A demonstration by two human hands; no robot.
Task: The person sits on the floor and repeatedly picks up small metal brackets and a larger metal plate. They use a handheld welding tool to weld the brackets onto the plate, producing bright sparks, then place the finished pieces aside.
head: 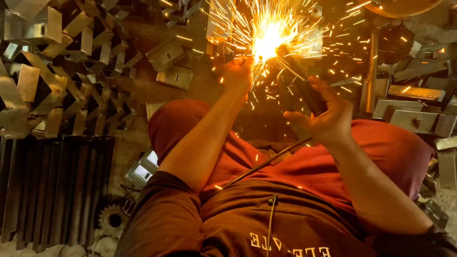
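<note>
Mid-job here, sparks going everywhere. Our right hand (pixel 328 119) is wrapped tight around the dark grinder (pixel 297 83), its cable (pixel 266 164) trailing down across our red trousers (pixel 381 147). Our left hand (pixel 237 74) is closed on the workpiece right at the spark burst (pixel 269 40), but the glare is so strong that we can't tell what the piece looks like or exactly how the fingers sit on it. As for progress, we'd guess we're somewhere in the middle of a batch: left of the burst there's a big pile of bent brackets (pixel 62 76) on the floor, with a couple of folded plates (pixel 171 64) lying closer to the burst, and to the right of it more channel pieces (pixel 414 116) are stacked. We can't tell which of those are finished and which are waiting, and the piece in hand is clearly not done since it's under the wheel right now. Below the bracket pile lies a row of dark bars (pixel 52 185) and a small gear (pixel 113 220). No packages, labels or signs anywhere around the burst, just bare metal and a dirty floor (pixel 143 90).
</note>
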